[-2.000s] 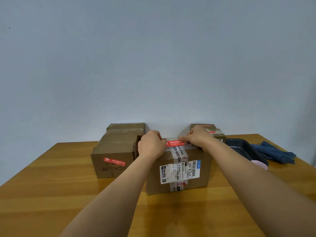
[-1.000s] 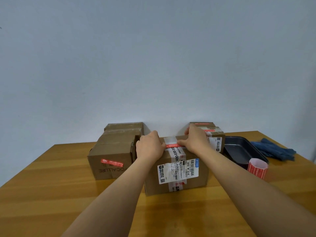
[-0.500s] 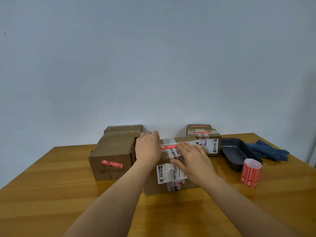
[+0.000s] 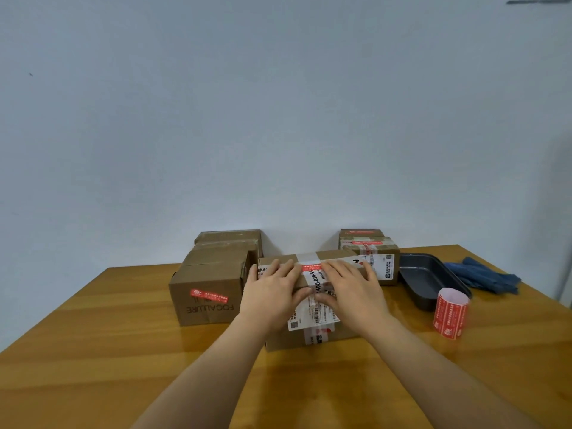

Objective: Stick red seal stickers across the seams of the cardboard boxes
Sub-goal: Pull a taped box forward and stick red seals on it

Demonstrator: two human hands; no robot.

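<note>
While both hands lie on the middle box (image 4: 309,329), its seal looks close to finished. The left hand (image 4: 272,292) rests flat over the box's upper front edge, fingers straight and together, reaching onto the top. The right hand (image 4: 349,289) lies the same way just beside it, fingers straight, its thumb nearly touching the left thumb over the white shipping label. Neither hand pinches anything; they seem to be pressing or steadying the box.

Between the two sets of fingertips, a red sticker (image 4: 311,267) shows on the top of the box, laid across the clear tape that runs along the seam. I judge this box done, or needing only a last rub down.

Left of the left hand stands a brown box (image 4: 204,301) with a red sticker on its front face, so that one appears sealed there at least. Behind it sits a further box (image 4: 229,238); I see no red on it, though most of its faces are hidden from here. Beyond the right hand, a back box (image 4: 368,255) carries a red strip on its top.

Right of the right hand, on the tabletop (image 4: 93,351), the sticker roll (image 4: 450,314) stands upright with plenty left. Past it lie a dark tray (image 4: 427,280) and a blue cloth (image 4: 486,277).

What remains, as I read it, is any seam not yet sealed, most likely on the far left box.
</note>
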